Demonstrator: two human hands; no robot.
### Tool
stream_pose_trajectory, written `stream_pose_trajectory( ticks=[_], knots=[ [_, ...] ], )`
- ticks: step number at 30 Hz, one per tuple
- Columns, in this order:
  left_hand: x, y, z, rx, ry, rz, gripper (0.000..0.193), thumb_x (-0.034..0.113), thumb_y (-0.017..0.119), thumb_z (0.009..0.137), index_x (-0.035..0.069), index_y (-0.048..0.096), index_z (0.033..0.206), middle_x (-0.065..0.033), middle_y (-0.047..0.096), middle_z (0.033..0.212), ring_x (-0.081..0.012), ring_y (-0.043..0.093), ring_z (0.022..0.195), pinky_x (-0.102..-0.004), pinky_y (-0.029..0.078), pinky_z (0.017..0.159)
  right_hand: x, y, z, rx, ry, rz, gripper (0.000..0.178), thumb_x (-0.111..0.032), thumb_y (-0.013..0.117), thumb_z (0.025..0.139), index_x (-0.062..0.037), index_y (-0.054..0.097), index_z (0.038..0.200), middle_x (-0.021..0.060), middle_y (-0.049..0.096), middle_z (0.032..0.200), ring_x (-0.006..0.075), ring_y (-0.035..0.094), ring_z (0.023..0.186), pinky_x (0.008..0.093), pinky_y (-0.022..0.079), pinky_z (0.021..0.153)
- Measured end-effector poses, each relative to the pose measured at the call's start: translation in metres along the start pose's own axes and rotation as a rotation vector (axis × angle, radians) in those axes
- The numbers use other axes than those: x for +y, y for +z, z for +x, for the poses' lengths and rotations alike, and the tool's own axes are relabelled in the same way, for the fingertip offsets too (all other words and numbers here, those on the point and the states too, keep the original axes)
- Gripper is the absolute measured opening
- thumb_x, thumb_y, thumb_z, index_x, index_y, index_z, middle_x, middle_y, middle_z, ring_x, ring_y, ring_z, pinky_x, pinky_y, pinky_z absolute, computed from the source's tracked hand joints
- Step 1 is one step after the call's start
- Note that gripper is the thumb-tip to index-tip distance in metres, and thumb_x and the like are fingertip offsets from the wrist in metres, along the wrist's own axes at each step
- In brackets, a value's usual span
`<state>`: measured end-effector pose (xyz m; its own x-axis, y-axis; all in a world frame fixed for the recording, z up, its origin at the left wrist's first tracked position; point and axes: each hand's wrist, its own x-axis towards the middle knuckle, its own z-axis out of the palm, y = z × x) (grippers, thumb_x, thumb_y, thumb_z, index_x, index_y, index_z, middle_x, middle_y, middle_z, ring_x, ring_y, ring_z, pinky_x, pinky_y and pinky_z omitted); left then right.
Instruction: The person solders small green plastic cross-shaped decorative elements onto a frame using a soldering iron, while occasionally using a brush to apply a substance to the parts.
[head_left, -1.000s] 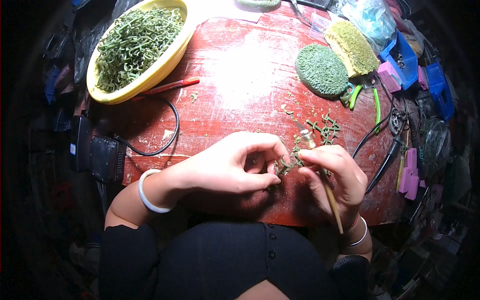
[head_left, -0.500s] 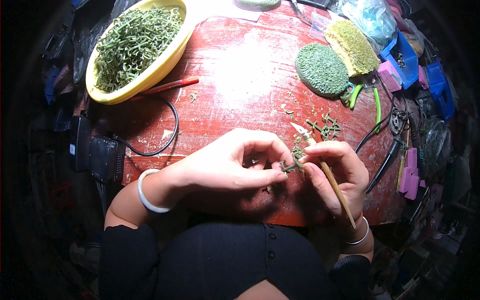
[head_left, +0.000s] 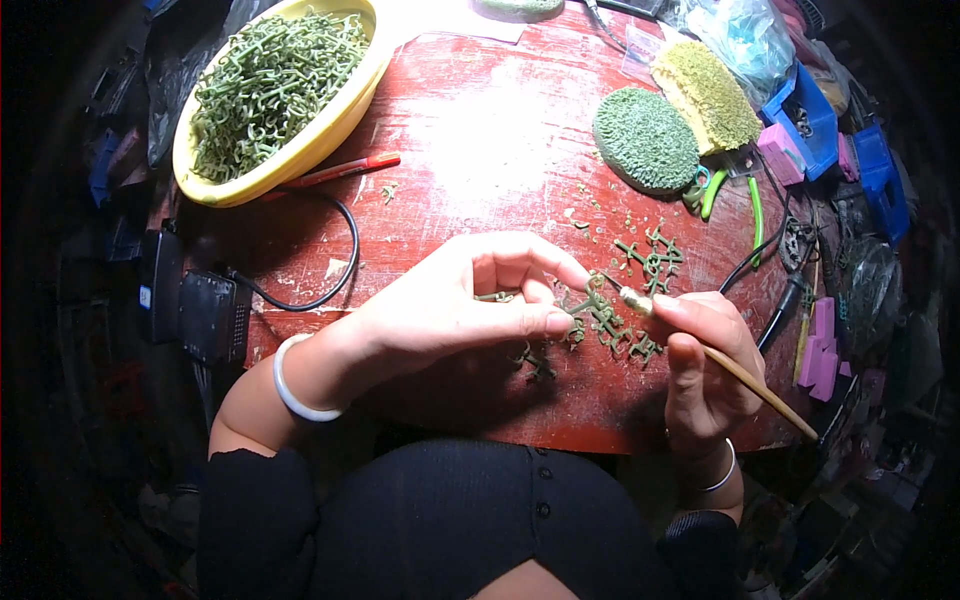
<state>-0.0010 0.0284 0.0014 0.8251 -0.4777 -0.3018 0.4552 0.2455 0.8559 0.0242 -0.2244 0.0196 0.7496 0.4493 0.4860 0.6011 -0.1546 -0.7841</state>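
My left hand (head_left: 440,310) is closed in a pinch, thumb and fingers on a small green branched twig-like piece (head_left: 588,297). Between the thumb and fingers of my right hand (head_left: 710,365) is a craft knife (head_left: 765,390) with a slim wooden handle and a metal collar. Its thin tip points up and left, close to the twig piece; whether they touch I cannot tell. Similar green pieces (head_left: 660,262) lie just beyond the knife, and another piece (head_left: 537,364) lies below my left thumb. Part of a piece also shows within the curl of my left fingers.
A yellow bowl (head_left: 345,120) heaped with green pieces stands far left, a red pen (head_left: 350,170) beside it. Far right are a round green pad (head_left: 645,140), a yellow-green sponge-like block (head_left: 705,95), green-handled pliers (head_left: 713,193) and blue trays (head_left: 803,120). A black cable (head_left: 352,260) loops at left.
My right hand has moved slightly right and turned the knife, so its tip now points at the twig piece. My left fingers have risen a little. More green pieces show beneath the hands.
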Motion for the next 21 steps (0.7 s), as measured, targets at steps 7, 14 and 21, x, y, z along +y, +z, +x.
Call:
stream_pose_trajectory(
  ticks=[7,14,21],
  knots=[
    [-0.0038,-0.0003,0.0014,0.013,-0.004,0.009,0.036,0.007,0.072,0.092,0.002,0.063,0.126,-0.0003,0.068,0.097,-0.0050,0.060,0.086,-0.0209,0.047,0.075,-0.0007,0.0015,-0.0016,0.020,0.073,0.043,0.016,-0.007,0.068,0.095,0.0056,0.071,0.103,0.0157,0.074,0.095,0.0239,0.067,0.077,0.0330,0.053,0.071],
    [0.0032,-0.0013,-0.0012,-0.004,-0.071,-0.022,0.037,0.008,0.073,0.092,0.004,0.062,0.127,0.0002,0.068,0.098,-0.0053,0.061,0.087,-0.0208,0.048,0.075,-0.0007,0.0019,-0.0002,-0.022,0.033,0.012,0.014,-0.005,0.068,0.094,0.0040,0.071,0.104,0.0148,0.073,0.094,0.0243,0.066,0.077,0.0330,0.053,0.071],
    [0.0036,-0.0012,-0.0005,0.020,-0.093,-0.011,0.037,0.006,0.073,0.091,0.004,0.062,0.126,-0.0005,0.069,0.101,-0.0062,0.062,0.090,-0.0215,0.049,0.077,0.0001,0.0016,0.0010,-0.035,-0.110,-0.100,0.015,-0.006,0.071,0.093,0.0011,0.071,0.105,0.0123,0.070,0.090,0.0247,0.064,0.076,0.0338,0.053,0.070]
  ],
)
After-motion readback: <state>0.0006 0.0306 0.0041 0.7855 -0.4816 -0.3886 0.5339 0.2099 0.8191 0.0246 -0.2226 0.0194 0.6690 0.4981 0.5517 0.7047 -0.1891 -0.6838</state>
